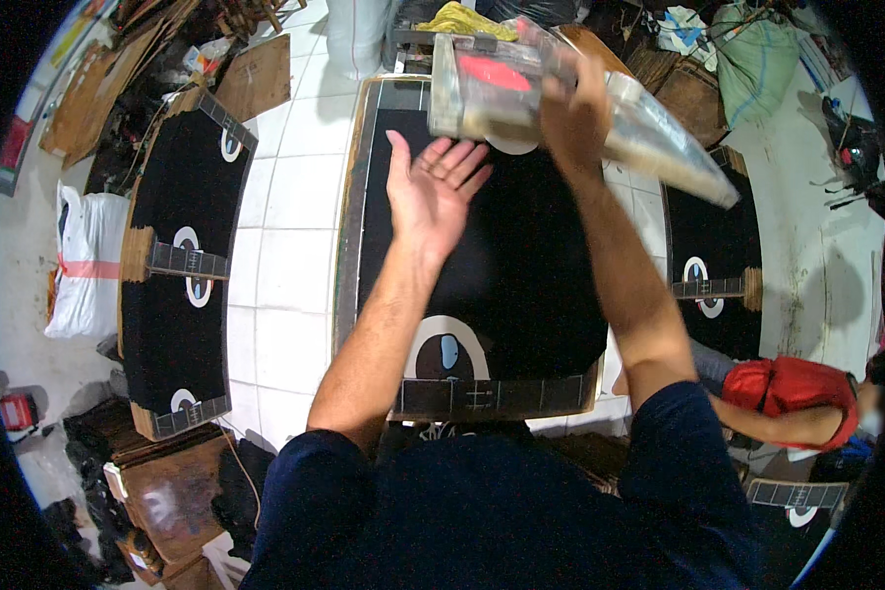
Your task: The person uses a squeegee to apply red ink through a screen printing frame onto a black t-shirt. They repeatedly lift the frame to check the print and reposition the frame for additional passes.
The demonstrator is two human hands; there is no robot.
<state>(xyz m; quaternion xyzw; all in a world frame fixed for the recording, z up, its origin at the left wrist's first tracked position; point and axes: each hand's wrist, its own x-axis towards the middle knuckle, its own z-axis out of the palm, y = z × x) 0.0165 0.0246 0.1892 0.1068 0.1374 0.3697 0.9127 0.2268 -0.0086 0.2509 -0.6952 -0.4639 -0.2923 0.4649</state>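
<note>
My right hand (575,113), smeared by motion, grips the far part of what looks like a screen-printing frame (452,93). The frame is tilted, pale-edged and blurred, with a pink-red patch on its left part; its right part slants down toward the right. My left hand (431,197) is open, palm up with fingers spread, just below the frame's left corner. It holds nothing. Under both hands lies a board covered with black cloth (521,265). Near its close edge is a printed round motif (447,349) in white, brown and blue. Another pale round shape (514,140) is partly hidden by the frame.
Similar black-covered boards stand at the left (182,197) and right (713,226). White floor tiles (290,256) run alongside. A person in red (787,393) is low at the right. A white sack (90,261), a wooden box (177,501) and a green sack (757,64) line the sides.
</note>
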